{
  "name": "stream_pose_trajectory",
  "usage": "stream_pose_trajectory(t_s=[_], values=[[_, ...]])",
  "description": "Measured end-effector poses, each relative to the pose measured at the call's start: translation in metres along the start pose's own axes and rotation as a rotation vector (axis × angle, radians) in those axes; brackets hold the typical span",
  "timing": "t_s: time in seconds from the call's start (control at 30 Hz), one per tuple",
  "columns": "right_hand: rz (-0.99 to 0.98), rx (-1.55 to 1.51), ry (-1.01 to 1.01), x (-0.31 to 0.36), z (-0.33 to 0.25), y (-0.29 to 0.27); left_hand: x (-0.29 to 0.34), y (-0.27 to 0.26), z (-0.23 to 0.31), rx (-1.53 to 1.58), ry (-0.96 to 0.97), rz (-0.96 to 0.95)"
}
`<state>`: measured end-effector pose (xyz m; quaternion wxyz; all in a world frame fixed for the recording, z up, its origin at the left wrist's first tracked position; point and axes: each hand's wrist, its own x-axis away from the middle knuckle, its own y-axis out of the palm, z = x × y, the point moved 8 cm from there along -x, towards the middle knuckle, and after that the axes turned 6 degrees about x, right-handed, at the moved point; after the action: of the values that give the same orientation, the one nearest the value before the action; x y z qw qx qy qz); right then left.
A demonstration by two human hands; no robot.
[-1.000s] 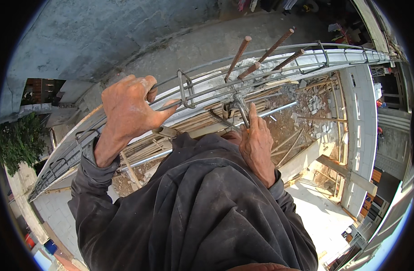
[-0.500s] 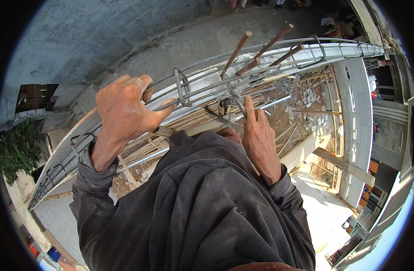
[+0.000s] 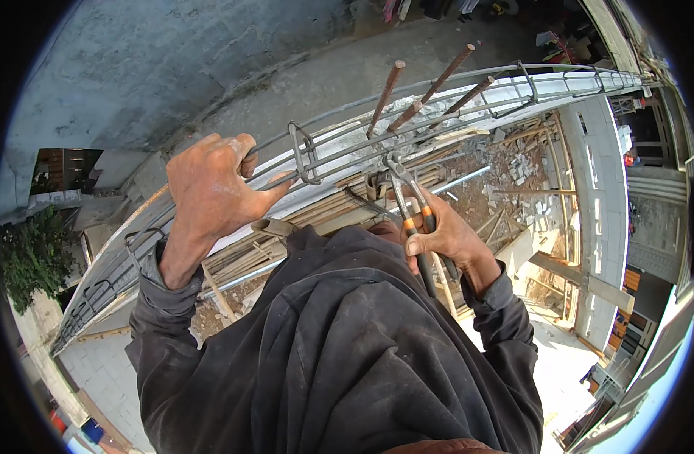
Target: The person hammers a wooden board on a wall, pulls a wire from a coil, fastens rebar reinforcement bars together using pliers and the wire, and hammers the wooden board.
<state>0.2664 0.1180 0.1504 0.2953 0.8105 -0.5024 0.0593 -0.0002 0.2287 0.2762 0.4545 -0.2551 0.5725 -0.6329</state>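
Note:
My left hand (image 3: 211, 185) is closed round the long bars of a steel rebar cage (image 3: 354, 155), just left of a square stirrup (image 3: 300, 155). Its thumb lies along the near bar. My right hand (image 3: 453, 236) holds pincers (image 3: 403, 198) with black and orange grips, the handles spread apart. The pincer jaws sit at the near lower bar, close to the upright rebar stubs; whether they grip wire there is too small to tell. Three rusty rebar stubs (image 3: 387, 98) rise through the cage.
The cage runs along a pale block wall top (image 3: 248, 219), curving away to both sides. Far below lie bamboo poles (image 3: 237, 261), rubble (image 3: 521, 163) and a timber beam (image 3: 581, 280). Beyond the wall is a concrete floor (image 3: 286, 87) beside a blue-grey wall (image 3: 135, 68).
My right hand has rolled over, so the pincers now show with handles spread instead of hidden under the hand. My left hand stays on the bars. The view has shifted slightly.

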Motion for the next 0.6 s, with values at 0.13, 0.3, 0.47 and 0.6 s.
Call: stream_pose_trajectory(t_s=[0.13, 0.3, 0.47, 0.6], values=[[0.374, 1.311, -0.049, 0.015, -0.040, -0.012, -0.001, 0.001, -0.001, 0.013, 0.007, 0.027], [0.584, 1.839, -0.144, 0.042, -0.060, 0.012, -0.002, -0.002, 0.002, 0.016, -0.036, -0.010], [0.473, 1.635, 0.050, 0.032, -0.052, -0.017, -0.003, -0.005, 0.004, 0.042, -0.031, 0.003], [0.222, 0.881, 0.175, 0.025, -0.030, -0.029, -0.003, -0.003, 0.003, 0.032, -0.066, -0.021]])
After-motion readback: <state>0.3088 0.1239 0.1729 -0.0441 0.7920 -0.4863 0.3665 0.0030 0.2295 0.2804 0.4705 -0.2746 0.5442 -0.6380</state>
